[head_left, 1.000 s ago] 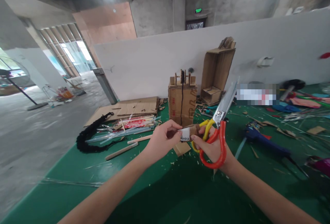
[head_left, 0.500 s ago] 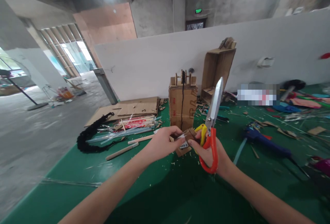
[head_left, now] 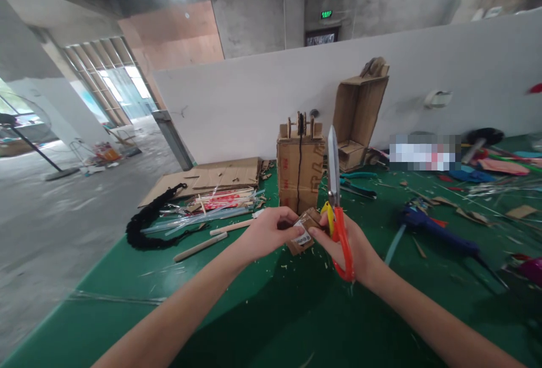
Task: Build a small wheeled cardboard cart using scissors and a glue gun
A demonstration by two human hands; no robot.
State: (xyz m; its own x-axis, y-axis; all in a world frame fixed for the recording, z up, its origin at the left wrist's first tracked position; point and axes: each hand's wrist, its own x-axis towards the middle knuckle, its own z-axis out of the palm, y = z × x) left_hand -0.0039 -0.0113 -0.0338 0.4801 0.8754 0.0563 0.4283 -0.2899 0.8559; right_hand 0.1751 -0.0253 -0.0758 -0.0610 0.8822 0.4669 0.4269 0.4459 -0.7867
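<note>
My left hand (head_left: 267, 233) pinches a small brown cardboard piece (head_left: 303, 231) with a white label, held just above the green table (head_left: 262, 323). My right hand (head_left: 353, 246) grips a pair of scissors (head_left: 336, 210) with red and yellow handles; its fingertips also touch the cardboard piece. The scissor blades are closed and point straight up. A cardboard block model (head_left: 300, 171) with a black cord down its front stands just behind both hands.
A tall open cardboard box (head_left: 358, 114) stands at the back by the white partition. Flat cardboard sheets (head_left: 212, 176), wooden sticks (head_left: 199, 246), clear strips and a black braided cord (head_left: 148, 221) lie to the left. A blue glue gun (head_left: 436, 230) and scraps lie to the right.
The scissors have swung from leaning right to pointing straight up. Both hands and the cardboard piece have dropped slightly toward the table.
</note>
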